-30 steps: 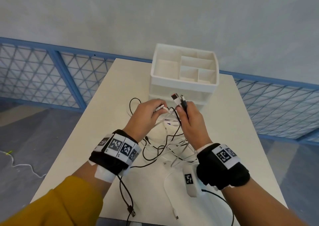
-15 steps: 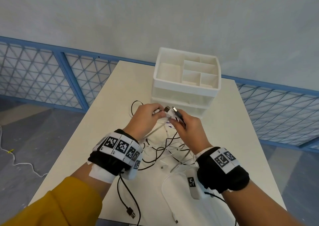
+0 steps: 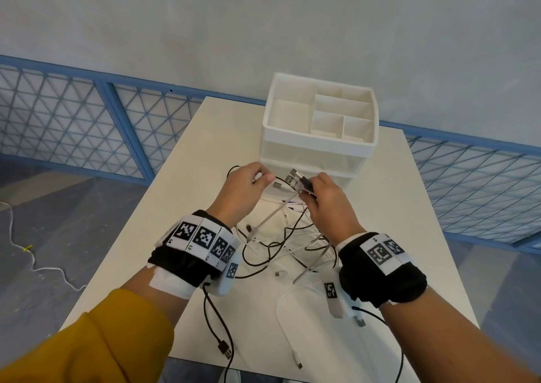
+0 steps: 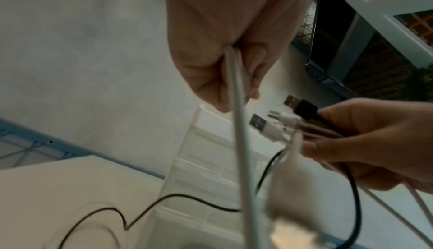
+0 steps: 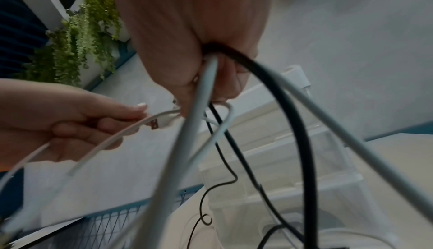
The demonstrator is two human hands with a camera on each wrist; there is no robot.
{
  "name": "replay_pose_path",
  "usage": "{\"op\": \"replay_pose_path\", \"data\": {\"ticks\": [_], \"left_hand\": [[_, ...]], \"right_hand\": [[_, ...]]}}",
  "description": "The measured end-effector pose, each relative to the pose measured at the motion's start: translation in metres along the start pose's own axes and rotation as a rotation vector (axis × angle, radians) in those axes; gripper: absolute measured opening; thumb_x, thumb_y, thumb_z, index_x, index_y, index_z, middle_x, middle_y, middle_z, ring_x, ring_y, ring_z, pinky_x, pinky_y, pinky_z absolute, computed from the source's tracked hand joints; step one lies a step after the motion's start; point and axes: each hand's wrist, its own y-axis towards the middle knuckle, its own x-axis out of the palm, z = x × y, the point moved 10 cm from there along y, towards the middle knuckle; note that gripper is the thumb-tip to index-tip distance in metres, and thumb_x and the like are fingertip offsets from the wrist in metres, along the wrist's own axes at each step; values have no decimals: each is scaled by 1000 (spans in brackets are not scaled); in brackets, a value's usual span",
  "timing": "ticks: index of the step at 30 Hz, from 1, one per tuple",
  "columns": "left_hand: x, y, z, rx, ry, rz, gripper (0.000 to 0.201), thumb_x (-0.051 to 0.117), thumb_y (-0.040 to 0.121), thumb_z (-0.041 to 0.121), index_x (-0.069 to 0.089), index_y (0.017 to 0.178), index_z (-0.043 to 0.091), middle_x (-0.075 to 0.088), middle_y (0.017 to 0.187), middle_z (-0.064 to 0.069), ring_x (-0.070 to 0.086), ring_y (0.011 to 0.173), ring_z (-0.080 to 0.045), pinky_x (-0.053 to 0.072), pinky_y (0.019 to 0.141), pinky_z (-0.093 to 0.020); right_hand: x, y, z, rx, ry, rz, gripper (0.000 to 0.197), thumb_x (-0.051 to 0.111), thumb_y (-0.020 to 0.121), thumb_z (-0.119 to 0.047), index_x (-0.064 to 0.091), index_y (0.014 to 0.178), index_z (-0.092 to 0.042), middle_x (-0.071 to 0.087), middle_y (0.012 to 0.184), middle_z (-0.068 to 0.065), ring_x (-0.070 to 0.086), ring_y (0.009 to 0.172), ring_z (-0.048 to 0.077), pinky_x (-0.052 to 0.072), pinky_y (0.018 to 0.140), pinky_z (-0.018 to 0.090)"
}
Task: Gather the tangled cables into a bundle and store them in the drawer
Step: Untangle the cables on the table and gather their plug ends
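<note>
A tangle of black and white cables [image 3: 288, 243] lies on the white table [image 3: 164, 216] between my wrists. My right hand [image 3: 314, 191] grips a bunch of cable ends, their USB plugs [image 3: 295, 176] sticking out to the left; the black plug [image 4: 304, 109] and white plugs [image 4: 269, 128] show in the left wrist view. My left hand [image 3: 259, 177] pinches one white cable [image 4: 237, 123] near its USB plug [image 5: 155, 124], just left of the bunch. Both hands hover in front of the white drawer unit [image 3: 319, 145], whose drawers [image 3: 339, 164] are shut.
The unit's top is an open tray with several compartments [image 3: 294, 112]. Loose cable ends trail to the table's near edge: a black USB plug [image 3: 224, 350] and a white connector [image 3: 297, 359]. A blue mesh fence [image 3: 73, 122] runs behind the table.
My right hand has lowered its bunch of plugs and turned them leftward; the left hand met it, then drew slightly apart, still pinching its white cable.
</note>
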Motion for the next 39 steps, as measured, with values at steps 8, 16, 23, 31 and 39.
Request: {"op": "replay_pose_path", "data": {"ticks": [8,16,23,31,39], "left_hand": [[24,-9,9,69,237,-163,20,70,76,28,59,68,14,44,55,4,39,51,-7,28,47,-16],[-21,12,-25,-79,131,79,19,67,80,24,65,77,5,50,58,1,45,63,-20,33,49,-11],[-7,4,37,50,-313,-41,27,36,96,27,60,88,17,38,59,5,39,52,-8,35,55,-24],[17,2,79,166,-668,-141,18,61,82,6,69,91,20,57,66,5,56,66,-2,47,72,-13],[16,4,71,192,-498,-61,29,65,78,0,65,107,0,61,78,-3,61,69,-9,51,79,-22]], "right_hand": [[5,-2,5,44,-62,-176,25,44,96,-18,56,105,2,56,99,19,54,87,33,30,67,28],[-31,-13,6,-28,342,-71,9,57,89,-13,64,84,-16,37,93,-7,45,60,2,38,62,8],[-50,-9,18,178,689,52,23,39,98,-13,53,80,-19,54,73,-8,46,52,-4,32,57,12],[-43,-5,2,130,852,-34,23,35,99,-15,57,95,-12,68,87,-4,53,79,10,45,73,17],[-27,-2,-4,100,732,-43,23,34,100,-18,49,116,-16,53,73,-3,52,68,2,42,74,18]]}}
